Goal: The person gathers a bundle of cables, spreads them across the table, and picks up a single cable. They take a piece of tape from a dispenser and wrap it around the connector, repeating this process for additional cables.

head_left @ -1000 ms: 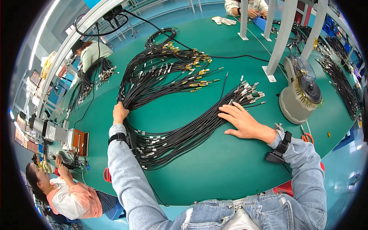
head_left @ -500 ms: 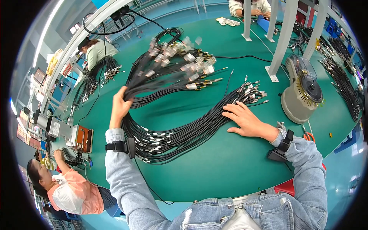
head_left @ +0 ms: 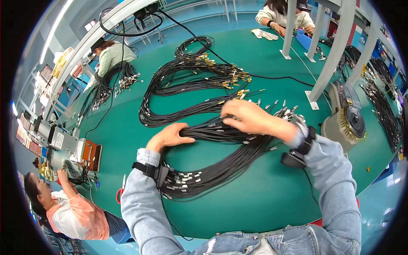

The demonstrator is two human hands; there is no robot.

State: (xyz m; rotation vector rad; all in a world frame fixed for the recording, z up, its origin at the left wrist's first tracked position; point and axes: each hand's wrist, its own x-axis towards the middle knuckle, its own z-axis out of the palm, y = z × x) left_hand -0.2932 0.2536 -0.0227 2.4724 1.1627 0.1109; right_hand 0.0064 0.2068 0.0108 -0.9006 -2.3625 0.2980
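A thick bundle of thin black cables (head_left: 221, 180) lies in a curved loop on the green table in front of me. White labels sit along its left bend, and metal-tipped ends fan out at the right. My left hand (head_left: 170, 136) is closed round the upper strand of this loop, thumb toward me. Farther right, my right hand (head_left: 250, 117) curls over the same strand from above, its fingertips partly hidden. Just beyond my hands rests a second bundle of black cables (head_left: 146, 102), with yellowish metal tips pointing right.
A round grey dispenser machine (head_left: 346, 119) stands at the right beside grey metal posts (head_left: 335, 55). Red-handled scissors (head_left: 120, 194) lie by my left forearm. White gloves (head_left: 264, 34) are at the far edge. Co-workers sit at the left and far right. More cable bundles (head_left: 382, 106) lie far right.
My left hand has brought the bundle's upper end, blurred before, down to the right, folding it into a loop. My right hand has moved left onto that strand. The view has shifted slightly.
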